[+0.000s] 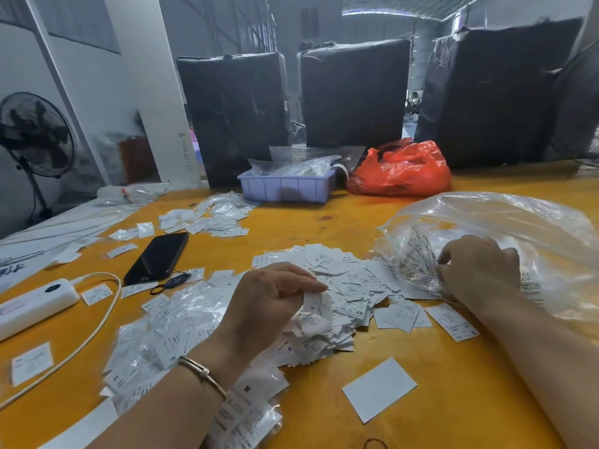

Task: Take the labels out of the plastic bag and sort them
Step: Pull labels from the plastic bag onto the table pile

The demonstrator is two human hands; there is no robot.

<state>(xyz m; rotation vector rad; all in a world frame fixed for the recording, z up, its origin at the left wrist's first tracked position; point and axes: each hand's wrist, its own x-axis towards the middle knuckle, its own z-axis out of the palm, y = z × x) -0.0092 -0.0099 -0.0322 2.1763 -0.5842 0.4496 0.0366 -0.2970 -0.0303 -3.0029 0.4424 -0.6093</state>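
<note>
power bank (pixel 32 306) and phone (pixel 157 257) parked left, off the work area | left hand (pixel 265 306) pinches a few labels (pixel 316 311) above the loose label pile (pixel 343 286), likely for reading sizes | right hand (pixel 479 270) grips clear plastic bag (pixel 505 228) mouth, fingers curled, steadying it for emptying

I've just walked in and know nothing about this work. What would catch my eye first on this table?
Probably the heap of white labels spread over the middle of the yellow table, where the left hand pinches a few. To the right, the right hand grips a big clear plastic bag. At the back, a bright red plastic bag sits beside a pale purple tray.
</note>
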